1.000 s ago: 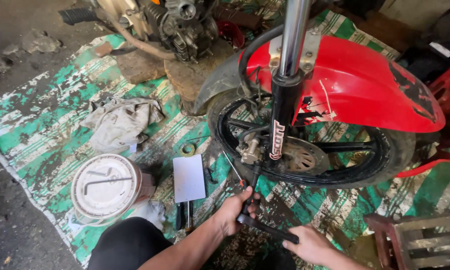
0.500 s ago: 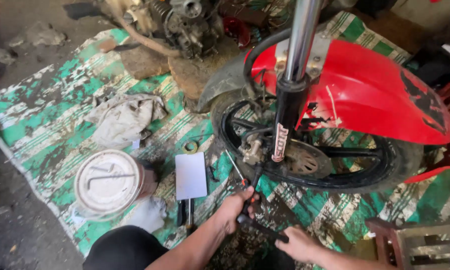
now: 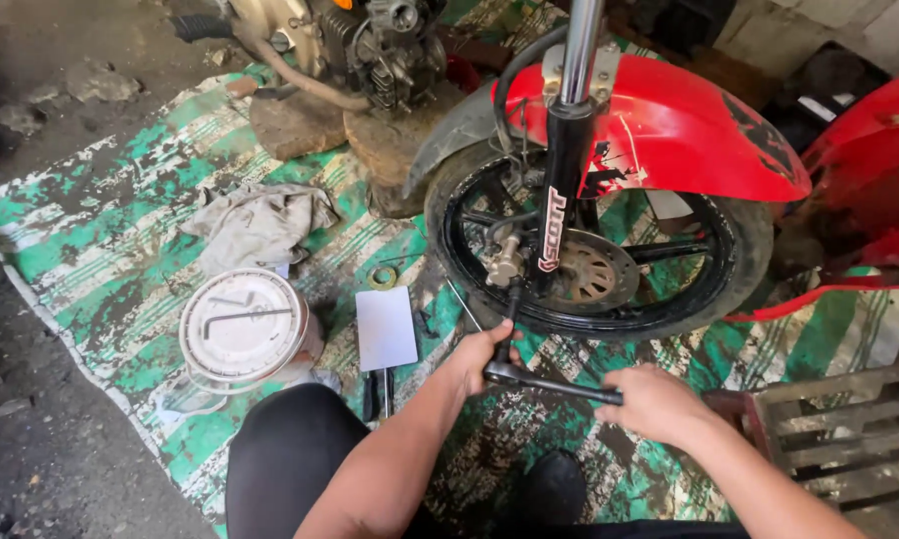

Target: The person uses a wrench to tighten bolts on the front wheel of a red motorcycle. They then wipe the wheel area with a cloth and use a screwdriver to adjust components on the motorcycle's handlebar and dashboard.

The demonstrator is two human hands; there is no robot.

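Note:
A motorcycle front wheel (image 3: 609, 269) with a black tyre, brake disc and black fork leg stands under a red fender (image 3: 689, 130). A black L-shaped wrench (image 3: 539, 379) runs from the caliper bolt area down and then right along the mat. My left hand (image 3: 484, 354) grips the wrench at its bend, just below the tyre. My right hand (image 3: 649, 399) is closed around the end of the wrench handle.
A green and white striped mat (image 3: 100, 240) covers the ground. On it lie a white bucket lid with an allen key (image 3: 242, 324), a grey rag (image 3: 260, 225), a white card (image 3: 386, 327) and an engine (image 3: 370, 50). A wooden crate (image 3: 829, 439) stands at right.
The view has shifted, and the wheel now sits more to the left and closer. Both hands stay on the wrench, whose handle has swung to lie nearly level.

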